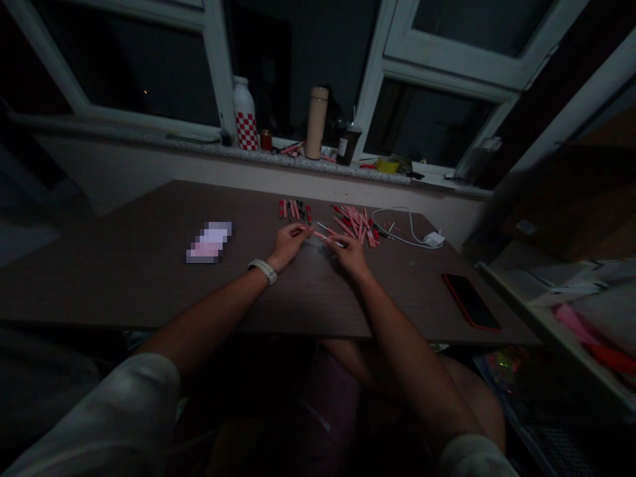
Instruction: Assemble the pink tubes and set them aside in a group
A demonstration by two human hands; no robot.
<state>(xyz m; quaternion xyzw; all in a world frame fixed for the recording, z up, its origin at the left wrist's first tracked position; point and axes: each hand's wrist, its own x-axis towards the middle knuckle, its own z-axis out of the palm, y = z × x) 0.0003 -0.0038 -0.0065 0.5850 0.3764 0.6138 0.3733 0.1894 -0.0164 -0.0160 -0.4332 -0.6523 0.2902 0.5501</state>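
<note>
Over the middle of the desk [318,298], my left hand [288,245] is closed, its fingertips pinching one end of a slim pink pen [318,234]. My right hand [352,256] is closed too, pinching the pen's other end, where a whitish tip shows by the fingers. The dim light hides whether the pen is one piece or two. Just beyond my right hand lies a loose pile of pink and red pens [360,224]. Behind my left hand, short red, pink and black pen parts [294,210] lie side by side in a row.
A white charger [434,239] with a looped cable lies right of the pile. A red-edged phone [471,301] rests near the desk's right end; a blurred-out pale object [211,242] lies left. On the windowsill stand a checkered bottle [246,116], a beige flask [317,124] and a dark cup [348,144].
</note>
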